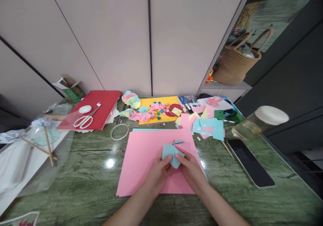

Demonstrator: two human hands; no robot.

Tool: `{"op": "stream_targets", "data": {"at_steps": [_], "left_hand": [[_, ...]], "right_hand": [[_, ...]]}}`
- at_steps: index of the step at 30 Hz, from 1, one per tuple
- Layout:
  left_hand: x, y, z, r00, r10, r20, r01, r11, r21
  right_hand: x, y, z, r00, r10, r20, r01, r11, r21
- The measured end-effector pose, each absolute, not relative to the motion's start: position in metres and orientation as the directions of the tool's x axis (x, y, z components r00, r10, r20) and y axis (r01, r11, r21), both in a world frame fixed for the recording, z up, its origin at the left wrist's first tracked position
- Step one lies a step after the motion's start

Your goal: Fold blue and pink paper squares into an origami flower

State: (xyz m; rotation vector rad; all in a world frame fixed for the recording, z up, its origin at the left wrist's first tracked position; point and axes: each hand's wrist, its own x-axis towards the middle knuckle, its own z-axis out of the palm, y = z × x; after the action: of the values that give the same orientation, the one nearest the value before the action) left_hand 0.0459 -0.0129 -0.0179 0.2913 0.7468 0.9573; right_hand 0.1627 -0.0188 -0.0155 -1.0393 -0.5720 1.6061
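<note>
Between both hands is a small folded piece of light-blue paper, held just over a stack of pink paper sheets. Thumb and fingers of my left hand pinch its left lower side. My right hand grips the right side, thumb on the front. A thin pink paper edge and a blue tip stick out at the top of the folded paper. The fingers behind it are mostly hidden. Light-blue sheet edges show under the pink stack.
White-handled scissors lie on a red folder at left. A tape ring sits left of the stack. Yellow paper carries coloured balls and folded scraps. Rightward are blue paper scraps, a phone and a lidded bottle.
</note>
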Motion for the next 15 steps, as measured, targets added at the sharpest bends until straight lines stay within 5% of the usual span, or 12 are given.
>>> {"op": "stream_targets", "data": {"at_steps": [15], "left_hand": [[0.0456,-0.0146,-0.0202,0.396,0.839,-0.372,-0.599,0.543,0.589]], "right_hand": [[0.1652,-0.0184,-0.0141,-0.079,0.923,-0.376,-0.564,-0.353,-0.747]]}}
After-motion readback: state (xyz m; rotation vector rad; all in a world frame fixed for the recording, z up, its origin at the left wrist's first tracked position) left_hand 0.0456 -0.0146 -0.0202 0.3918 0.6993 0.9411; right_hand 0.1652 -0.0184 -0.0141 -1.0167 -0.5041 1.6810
